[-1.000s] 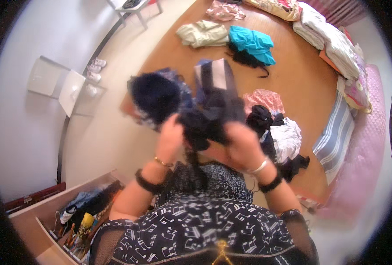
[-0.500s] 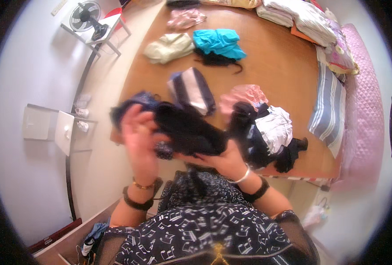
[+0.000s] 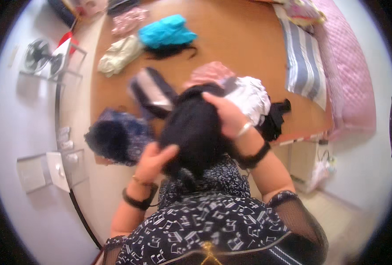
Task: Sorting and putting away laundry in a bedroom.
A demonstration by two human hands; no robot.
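Both my hands hold a bunched black garment (image 3: 191, 132) over the near edge of the bed; its exact kind cannot be made out. My left hand (image 3: 157, 160) grips its lower left side, thumb on top. At its upper right, my right hand (image 3: 226, 114) is closed on the cloth. Left of it lies a dark blue patterned garment (image 3: 138, 139) with a black cloth (image 3: 109, 138) on top. A folded garment with dark and beige stripes (image 3: 154, 90) lies just beyond. Behind my right hand are a pink garment (image 3: 211, 72), a white garment (image 3: 252, 98) and another black garment (image 3: 277, 118).
Farther up the brown bed surface (image 3: 235, 35) lie a cream garment (image 3: 120, 55), a turquoise garment (image 3: 167, 32) and a pink one (image 3: 130, 21). A striped cloth (image 3: 304, 62) and pink quilted padding (image 3: 350, 66) line the right side. At left stand a fan (image 3: 37, 55) and a white chair (image 3: 59, 171).
My view has turned right. Black cloth that was in my hands appears to lie on the patterned garment at left. Both hands have shifted right and grip a black garment near the pink and white ones.
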